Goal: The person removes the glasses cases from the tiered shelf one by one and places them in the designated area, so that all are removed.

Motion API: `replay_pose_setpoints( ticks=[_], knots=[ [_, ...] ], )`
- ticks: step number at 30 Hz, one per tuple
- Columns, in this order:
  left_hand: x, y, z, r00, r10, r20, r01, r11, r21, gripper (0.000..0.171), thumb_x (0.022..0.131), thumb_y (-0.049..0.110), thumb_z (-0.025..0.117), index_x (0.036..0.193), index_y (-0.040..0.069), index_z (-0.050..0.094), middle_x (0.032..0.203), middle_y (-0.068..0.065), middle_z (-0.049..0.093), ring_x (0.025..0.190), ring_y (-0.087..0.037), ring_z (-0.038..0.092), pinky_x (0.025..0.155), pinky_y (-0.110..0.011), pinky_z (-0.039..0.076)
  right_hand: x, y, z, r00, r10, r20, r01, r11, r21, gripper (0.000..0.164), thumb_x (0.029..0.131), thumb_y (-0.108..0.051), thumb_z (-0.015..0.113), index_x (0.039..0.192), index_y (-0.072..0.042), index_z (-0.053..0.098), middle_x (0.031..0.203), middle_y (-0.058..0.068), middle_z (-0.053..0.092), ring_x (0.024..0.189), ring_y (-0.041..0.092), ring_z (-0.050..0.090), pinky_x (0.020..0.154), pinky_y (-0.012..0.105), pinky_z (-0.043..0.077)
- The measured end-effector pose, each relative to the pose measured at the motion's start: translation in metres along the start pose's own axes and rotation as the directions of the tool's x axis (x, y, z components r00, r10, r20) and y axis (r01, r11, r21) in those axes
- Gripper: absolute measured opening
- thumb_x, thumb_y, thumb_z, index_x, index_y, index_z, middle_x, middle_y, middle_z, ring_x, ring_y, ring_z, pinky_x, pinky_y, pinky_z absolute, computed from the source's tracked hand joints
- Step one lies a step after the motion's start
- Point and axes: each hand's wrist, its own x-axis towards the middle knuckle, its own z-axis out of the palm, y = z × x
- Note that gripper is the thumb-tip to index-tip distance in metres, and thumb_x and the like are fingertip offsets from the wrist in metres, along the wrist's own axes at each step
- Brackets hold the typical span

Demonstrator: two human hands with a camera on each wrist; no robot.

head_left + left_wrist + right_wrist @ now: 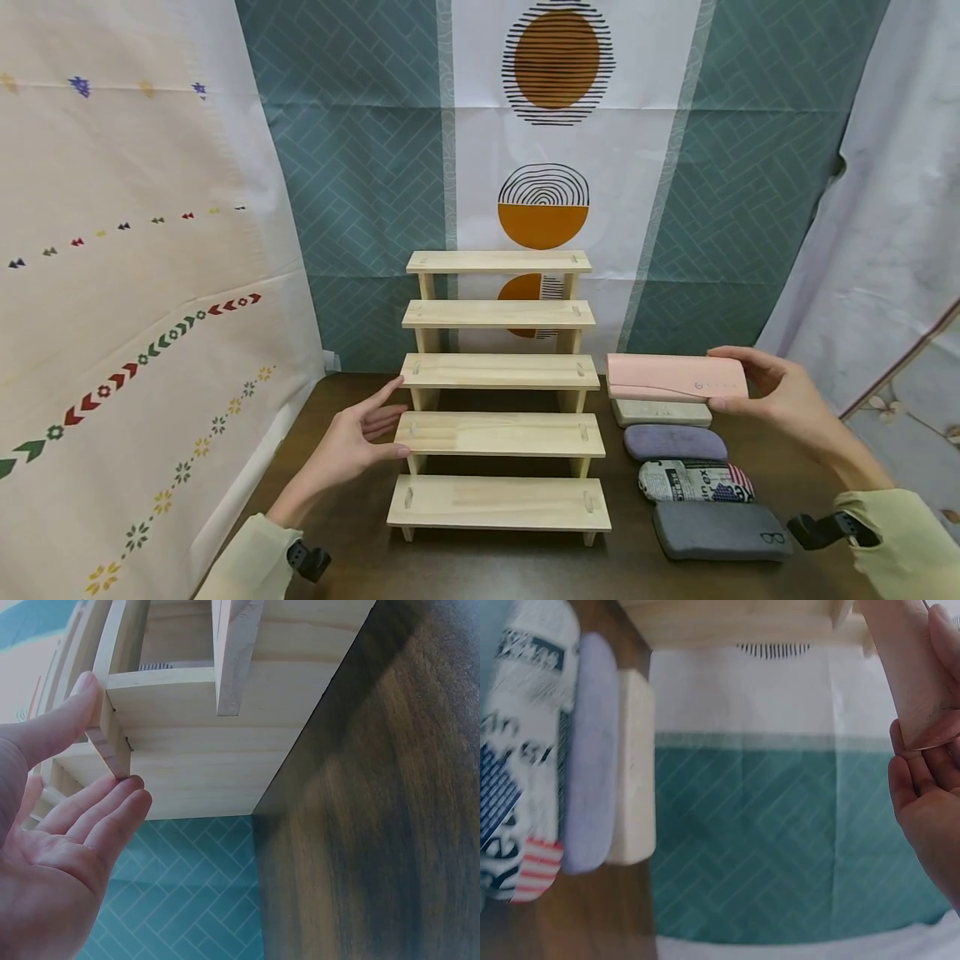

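A stepped wooden display rack (498, 433) with several pale shelves stands on the dark table. My left hand (352, 442) is at its left side. In the left wrist view, the thumb and fingertips (136, 784) of that hand pinch the end of one shelf board (112, 742). To the right of the rack, my right hand (772, 387) holds a pink glasses case (671, 377) by its right end, thumb below and fingers above. The case is raised, overlapping a cream case (663, 413) in the head view. In the right wrist view, the pink case (915, 675) is partly cut off.
Below the cream case lie a purple case (675, 442), a newspaper-print case (693, 482) and a grey case (720, 532) with a glasses mark, in a column on the table (525, 571). Patterned cloths hang behind (360, 167) and at both sides.
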Motion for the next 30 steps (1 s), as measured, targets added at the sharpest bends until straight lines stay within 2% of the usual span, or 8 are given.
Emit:
replay_pose_setpoints(
  ticks=[4,9,14,16,21,27,30],
  knots=[
    [-0.001,0.000,-0.001,1.000,0.004,0.001,-0.004,1.000,-0.007,0.105,0.078,0.005,0.094,0.166,0.022,0.038,0.148,-0.025,0.057,0.131,-0.040,0.061,0.103,-0.050,0.053,-0.014,0.012,-0.010,1.000,-0.010,-0.003,0.010,1.000,0.002,0.064,0.086,0.010,0.082,0.144,-0.001,0.060,0.118,-0.007,0.074,0.098,0.005,0.069,0.077,0.017,0.054],
    [-0.002,-0.001,-0.003,1.000,0.008,-0.007,-0.008,1.000,-0.008,0.104,0.078,0.007,0.094,0.165,0.023,0.039,0.145,-0.025,0.059,0.130,-0.039,0.061,0.103,-0.044,0.054,-0.028,0.029,-0.021,0.999,0.016,-0.041,-0.014,0.999,0.050,0.064,0.084,0.016,0.080,0.143,0.004,0.059,0.118,-0.007,0.075,0.098,0.002,0.069,0.077,0.015,0.055],
    [-0.002,-0.002,-0.003,1.000,0.012,-0.002,-0.012,1.000,-0.010,0.104,0.079,0.008,0.094,0.165,0.023,0.039,0.145,-0.024,0.059,0.130,-0.039,0.061,0.103,-0.044,0.054,-0.045,0.049,-0.035,0.996,0.030,-0.085,-0.027,0.999,0.036,0.064,0.083,0.019,0.078,0.143,0.006,0.058,0.120,-0.011,0.073,0.099,0.000,0.067,0.075,0.014,0.055],
    [-0.002,-0.002,-0.003,1.000,0.010,-0.002,-0.010,1.000,-0.010,0.104,0.079,0.008,0.094,0.165,0.024,0.039,0.145,-0.024,0.059,0.131,-0.039,0.061,0.103,-0.044,0.054,-0.053,0.059,-0.041,0.996,0.027,-0.088,-0.028,1.000,-0.008,0.065,0.085,0.017,0.078,0.145,0.003,0.059,0.122,-0.016,0.071,0.100,-0.002,0.066,0.075,0.013,0.055],
    [-0.002,-0.002,-0.003,1.000,0.011,0.000,-0.011,1.000,-0.011,0.104,0.079,0.007,0.094,0.165,0.024,0.039,0.145,-0.024,0.059,0.131,-0.039,0.061,0.103,-0.045,0.054,-0.071,0.084,-0.061,0.994,0.068,-0.091,-0.071,0.997,-0.031,0.065,0.088,0.014,0.077,0.147,-0.008,0.061,0.121,-0.023,0.069,0.100,-0.005,0.064,0.072,0.014,0.056],
    [-0.001,-0.002,-0.002,1.000,0.016,0.004,-0.016,1.000,-0.021,0.104,0.078,0.006,0.094,0.165,0.022,0.039,0.146,-0.025,0.058,0.131,-0.043,0.060,0.103,-0.048,0.053,-0.094,0.110,-0.079,0.965,0.219,-0.143,-0.232,0.969,-0.083,0.061,0.093,-0.002,0.081,0.145,-0.026,0.061,0.109,-0.029,0.064,0.089,-0.003,0.063,0.065,0.021,0.058],
    [-0.001,-0.003,-0.002,1.000,0.018,0.005,-0.018,1.000,-0.020,0.104,0.078,0.006,0.094,0.165,0.022,0.039,0.146,-0.025,0.058,0.131,-0.043,0.060,0.103,-0.048,0.053,-0.103,0.122,-0.087,0.958,0.250,-0.141,-0.266,0.957,-0.112,0.061,0.094,-0.005,0.081,0.144,-0.033,0.060,0.108,-0.032,0.061,0.087,-0.003,0.062,0.065,0.022,0.057]
  ],
)
